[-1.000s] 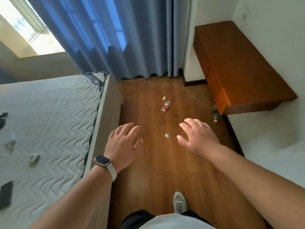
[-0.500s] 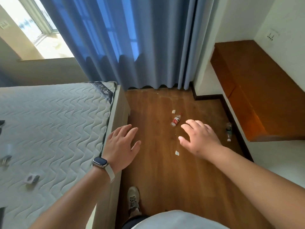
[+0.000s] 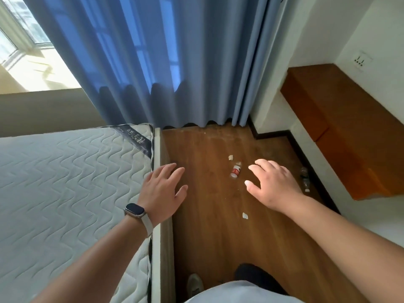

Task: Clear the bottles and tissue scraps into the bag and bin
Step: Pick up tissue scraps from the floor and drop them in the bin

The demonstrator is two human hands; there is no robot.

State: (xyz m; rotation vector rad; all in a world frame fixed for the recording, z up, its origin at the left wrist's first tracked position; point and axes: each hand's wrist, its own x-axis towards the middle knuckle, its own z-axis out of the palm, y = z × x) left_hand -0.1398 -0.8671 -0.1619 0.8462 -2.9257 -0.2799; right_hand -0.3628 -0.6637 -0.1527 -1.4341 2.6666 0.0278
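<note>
Head view: your quilted mattress [image 3: 65, 182] lies left of the wood floor [image 3: 218, 237]. Your left hand [image 3: 162, 191] and right hand [image 3: 275, 186] hover spread, empty. A red-labelled bottle [image 3: 235, 171] lies between them, long axis running away from you; a clear bottle [image 3: 304, 179] lies by the baseboard; tissue scraps [image 3: 245, 215] lie near.

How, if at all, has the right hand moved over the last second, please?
Yes, forward: the right hand has passed the near tissue scrap and neared the red-labelled bottle.

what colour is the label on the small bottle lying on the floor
Red, with a white cap end, on the small bottle lying on the wooden floor; only the head view shows it.
</note>
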